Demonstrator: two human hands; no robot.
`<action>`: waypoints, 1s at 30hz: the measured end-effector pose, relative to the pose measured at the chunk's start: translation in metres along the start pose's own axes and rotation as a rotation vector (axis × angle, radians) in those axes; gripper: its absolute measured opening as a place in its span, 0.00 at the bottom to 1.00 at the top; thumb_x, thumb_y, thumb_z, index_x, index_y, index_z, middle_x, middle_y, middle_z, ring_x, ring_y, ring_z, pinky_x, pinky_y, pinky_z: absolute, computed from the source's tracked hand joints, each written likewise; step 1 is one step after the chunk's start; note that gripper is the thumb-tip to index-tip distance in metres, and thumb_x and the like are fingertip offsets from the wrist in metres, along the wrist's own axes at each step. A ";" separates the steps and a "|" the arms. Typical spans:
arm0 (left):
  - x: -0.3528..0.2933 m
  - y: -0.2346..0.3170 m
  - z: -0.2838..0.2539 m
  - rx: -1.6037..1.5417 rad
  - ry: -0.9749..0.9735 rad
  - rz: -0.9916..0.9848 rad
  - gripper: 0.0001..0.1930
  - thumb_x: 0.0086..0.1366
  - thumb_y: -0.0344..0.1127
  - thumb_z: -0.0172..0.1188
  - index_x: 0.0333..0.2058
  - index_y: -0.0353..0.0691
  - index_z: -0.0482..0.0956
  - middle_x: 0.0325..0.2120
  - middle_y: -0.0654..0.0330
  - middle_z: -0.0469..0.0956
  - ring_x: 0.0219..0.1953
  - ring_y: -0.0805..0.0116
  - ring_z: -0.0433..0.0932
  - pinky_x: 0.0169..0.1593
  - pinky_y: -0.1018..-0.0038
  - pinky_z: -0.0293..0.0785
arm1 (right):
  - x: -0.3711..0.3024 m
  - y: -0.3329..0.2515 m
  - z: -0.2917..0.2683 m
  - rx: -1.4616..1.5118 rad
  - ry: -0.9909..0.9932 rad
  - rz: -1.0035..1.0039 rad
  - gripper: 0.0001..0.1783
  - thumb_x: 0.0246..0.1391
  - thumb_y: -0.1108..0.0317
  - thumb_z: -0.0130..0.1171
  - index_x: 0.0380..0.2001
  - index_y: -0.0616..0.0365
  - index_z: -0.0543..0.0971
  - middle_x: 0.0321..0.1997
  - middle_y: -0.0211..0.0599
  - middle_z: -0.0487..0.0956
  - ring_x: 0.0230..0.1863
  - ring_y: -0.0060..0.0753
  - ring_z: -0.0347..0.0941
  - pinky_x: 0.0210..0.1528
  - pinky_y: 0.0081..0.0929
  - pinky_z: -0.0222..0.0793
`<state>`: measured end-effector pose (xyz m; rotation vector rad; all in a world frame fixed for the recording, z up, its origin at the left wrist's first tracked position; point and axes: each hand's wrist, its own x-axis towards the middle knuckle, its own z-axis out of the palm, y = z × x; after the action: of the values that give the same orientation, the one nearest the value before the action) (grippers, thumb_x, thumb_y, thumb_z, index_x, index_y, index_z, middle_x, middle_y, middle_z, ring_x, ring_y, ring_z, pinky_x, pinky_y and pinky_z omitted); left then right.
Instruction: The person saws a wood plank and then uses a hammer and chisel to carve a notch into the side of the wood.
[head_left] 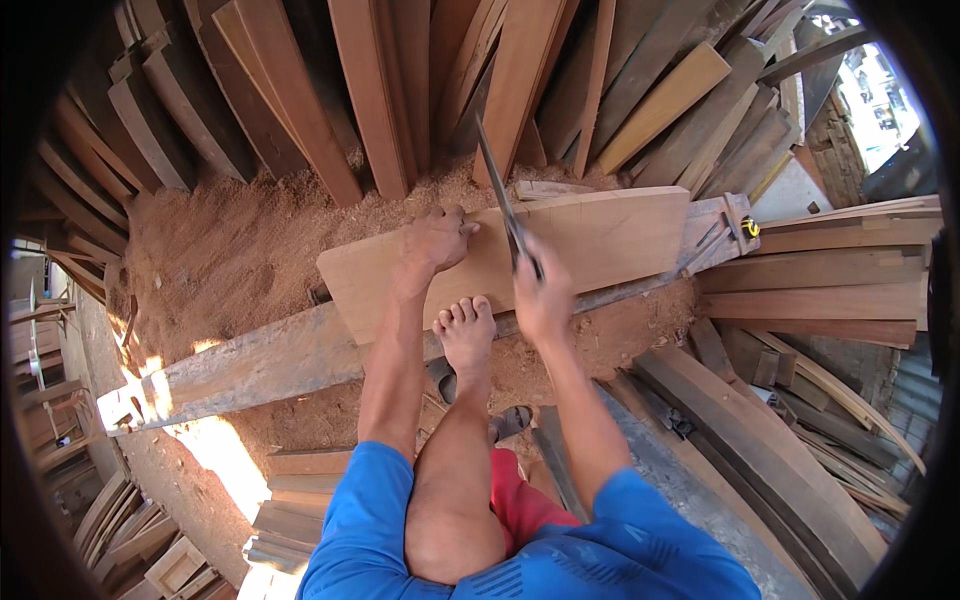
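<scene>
A wide, pale brown wooden board (600, 235) lies across a long, worn plank (255, 350). My left hand (438, 240) rests at the board's far edge with its fingers curled over it. In my right hand (543, 290) is the dark handle of a handsaw (497, 175), its blade pointing away from me and standing nearly edge-on over the board. Where the teeth meet the wood is hard to make out. My bare foot (466, 330) presses on the board between my two hands.
Sawdust (220, 250) covers the ground beyond the plank. Upright timber (370, 90) leans along the far side. More boards (810, 270) are stacked at the right. A yellow and black tape measure (750, 227) sits at the plank's right end. Sandals (512, 422) lie below.
</scene>
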<state>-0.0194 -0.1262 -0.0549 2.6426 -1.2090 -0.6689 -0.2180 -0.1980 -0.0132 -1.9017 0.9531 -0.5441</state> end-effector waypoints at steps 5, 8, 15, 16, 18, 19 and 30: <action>0.003 -0.005 -0.007 -0.030 -0.035 -0.036 0.25 0.76 0.60 0.51 0.57 0.50 0.80 0.51 0.49 0.85 0.57 0.44 0.82 0.57 0.46 0.76 | 0.009 -0.003 0.004 0.005 0.015 -0.056 0.19 0.67 0.72 0.57 0.59 0.63 0.79 0.41 0.58 0.85 0.41 0.56 0.84 0.45 0.45 0.77; 0.002 -0.026 -0.004 -0.001 -0.021 -0.071 0.24 0.76 0.60 0.51 0.57 0.50 0.81 0.51 0.48 0.85 0.57 0.44 0.82 0.56 0.46 0.77 | -0.102 -0.008 -0.040 0.133 -0.081 0.097 0.21 0.69 0.71 0.57 0.62 0.64 0.78 0.44 0.54 0.86 0.44 0.50 0.86 0.47 0.43 0.78; 0.004 0.007 -0.004 0.018 -0.032 -0.006 0.26 0.76 0.60 0.50 0.58 0.48 0.80 0.51 0.46 0.85 0.57 0.44 0.82 0.59 0.44 0.75 | 0.018 0.007 0.017 0.029 0.093 -0.067 0.17 0.68 0.72 0.57 0.57 0.65 0.80 0.42 0.55 0.85 0.41 0.51 0.85 0.44 0.45 0.77; 0.008 0.008 -0.009 0.029 -0.033 -0.013 0.25 0.76 0.59 0.51 0.58 0.49 0.80 0.50 0.47 0.85 0.56 0.43 0.82 0.57 0.45 0.76 | 0.029 0.008 0.020 0.057 0.075 -0.076 0.17 0.69 0.72 0.57 0.58 0.65 0.80 0.39 0.51 0.84 0.37 0.41 0.82 0.41 0.39 0.76; 0.007 0.007 -0.003 0.019 -0.041 -0.013 0.24 0.76 0.58 0.52 0.57 0.49 0.80 0.49 0.47 0.85 0.56 0.43 0.82 0.56 0.46 0.77 | 0.036 0.010 0.016 0.083 0.026 -0.085 0.18 0.71 0.71 0.56 0.60 0.66 0.78 0.32 0.41 0.81 0.29 0.21 0.75 0.35 0.27 0.73; 0.006 -0.008 0.001 0.013 -0.029 -0.023 0.24 0.76 0.58 0.52 0.57 0.49 0.80 0.49 0.47 0.85 0.56 0.43 0.82 0.56 0.46 0.77 | 0.014 0.002 0.009 0.050 0.002 -0.061 0.17 0.70 0.72 0.57 0.59 0.65 0.79 0.37 0.49 0.83 0.35 0.36 0.80 0.39 0.35 0.75; -0.005 0.009 -0.012 -0.009 -0.007 -0.013 0.25 0.76 0.60 0.52 0.56 0.48 0.82 0.52 0.47 0.84 0.58 0.43 0.81 0.59 0.46 0.76 | 0.039 -0.009 0.014 0.019 0.019 -0.066 0.16 0.69 0.72 0.55 0.56 0.64 0.80 0.40 0.56 0.83 0.38 0.56 0.83 0.43 0.45 0.77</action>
<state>-0.0224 -0.1291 -0.0396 2.6454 -1.1884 -0.6840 -0.1808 -0.2186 -0.0126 -1.9197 0.8968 -0.6095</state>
